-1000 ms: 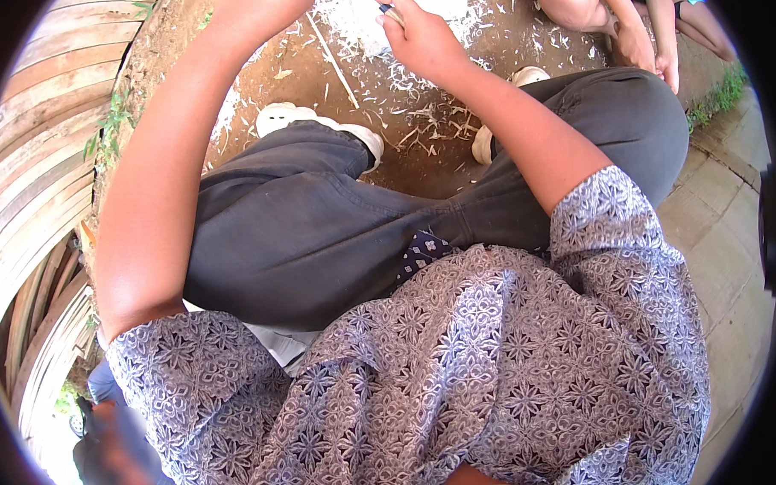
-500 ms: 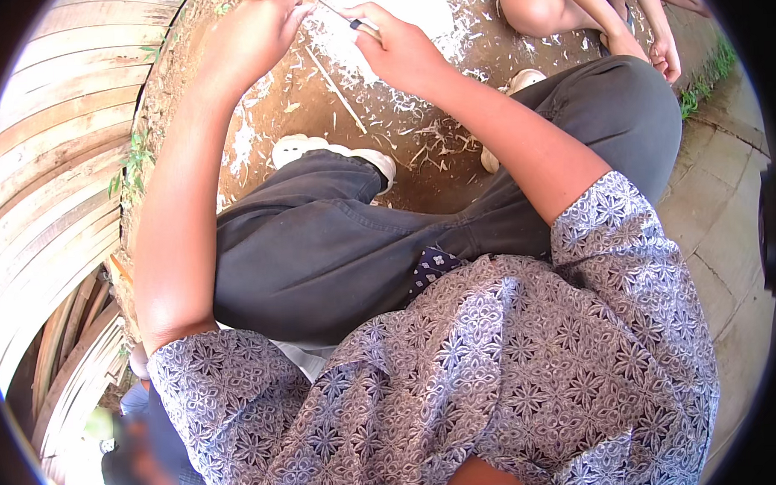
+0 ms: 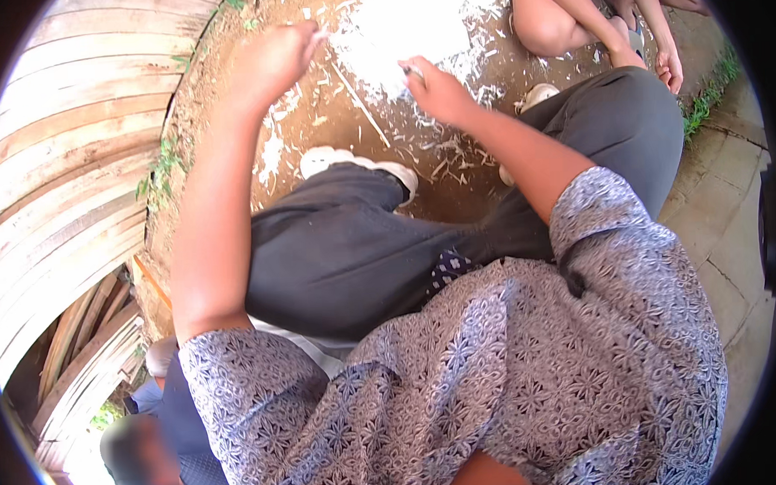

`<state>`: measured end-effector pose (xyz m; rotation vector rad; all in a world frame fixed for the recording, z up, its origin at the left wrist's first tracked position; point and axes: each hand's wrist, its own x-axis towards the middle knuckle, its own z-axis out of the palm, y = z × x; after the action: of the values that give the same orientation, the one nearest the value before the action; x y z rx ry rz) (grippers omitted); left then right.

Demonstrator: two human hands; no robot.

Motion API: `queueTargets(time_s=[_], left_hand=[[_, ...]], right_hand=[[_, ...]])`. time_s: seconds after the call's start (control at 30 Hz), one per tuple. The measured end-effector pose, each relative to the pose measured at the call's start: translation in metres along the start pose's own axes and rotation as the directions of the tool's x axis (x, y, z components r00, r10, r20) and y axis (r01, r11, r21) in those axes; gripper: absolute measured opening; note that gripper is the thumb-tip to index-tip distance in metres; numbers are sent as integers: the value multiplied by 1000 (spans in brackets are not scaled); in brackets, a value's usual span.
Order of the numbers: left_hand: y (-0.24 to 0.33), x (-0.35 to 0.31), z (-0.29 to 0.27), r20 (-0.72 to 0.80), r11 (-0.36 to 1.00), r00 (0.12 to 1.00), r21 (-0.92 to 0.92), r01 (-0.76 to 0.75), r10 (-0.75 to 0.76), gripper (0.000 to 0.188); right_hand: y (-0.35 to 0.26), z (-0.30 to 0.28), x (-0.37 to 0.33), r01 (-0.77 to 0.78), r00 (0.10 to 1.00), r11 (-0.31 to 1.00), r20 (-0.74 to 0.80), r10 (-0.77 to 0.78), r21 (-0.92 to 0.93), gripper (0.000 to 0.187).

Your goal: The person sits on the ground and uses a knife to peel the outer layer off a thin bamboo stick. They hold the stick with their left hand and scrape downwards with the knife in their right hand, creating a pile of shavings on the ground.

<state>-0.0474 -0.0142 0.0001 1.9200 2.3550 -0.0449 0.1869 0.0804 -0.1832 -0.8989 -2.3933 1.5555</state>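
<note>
Your right hand (image 3: 441, 93) grips a small tool (image 3: 413, 71) near the white shavings (image 3: 406, 28); your left hand (image 3: 272, 65) looks curled, its grip unclear. Shaving appears underway; the next stroke likely requires bringing both hands together.

Grey floral shirt (image 3: 444, 386), charcoal trousers (image 3: 346, 252), white shavings (image 3: 406, 28)

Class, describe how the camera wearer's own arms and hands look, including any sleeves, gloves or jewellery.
The short, loose, greyish-purple cloth sleeves carry a dark-and-pale floral pattern and end around the elbows. Below them, the left forearm and right forearm are bare. The left hand and right hand are gloveless; no watch or bracelet shows.
</note>
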Motion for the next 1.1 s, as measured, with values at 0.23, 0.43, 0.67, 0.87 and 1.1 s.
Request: queueTargets(time_s=[0.23,0.43,0.67,0.87,1.1], left_hand=[[10,-5,-9,12,996,1000,87,-27,26,32],[23,5,-12,8,988,995,119,-96,96,33],[24,-5,-10,25,982,988,108,-153,151,35],[40,-10,-18,85,990,987,39,-139,135,32],[40,-14,-20,119,994,989,47,-95,89,31]], right_hand=[[-122,-58,0,168,967,948,-232,-105,269,38],[-37,-1,5,-59,997,997,-50,56,-54,41],[-27,-18,39,-209,972,961,-71,225,183,32],[-43,-7,53,-216,972,868,19,232,447,33],[-54,-3,60,-151,981,900,-51,187,409,35]])
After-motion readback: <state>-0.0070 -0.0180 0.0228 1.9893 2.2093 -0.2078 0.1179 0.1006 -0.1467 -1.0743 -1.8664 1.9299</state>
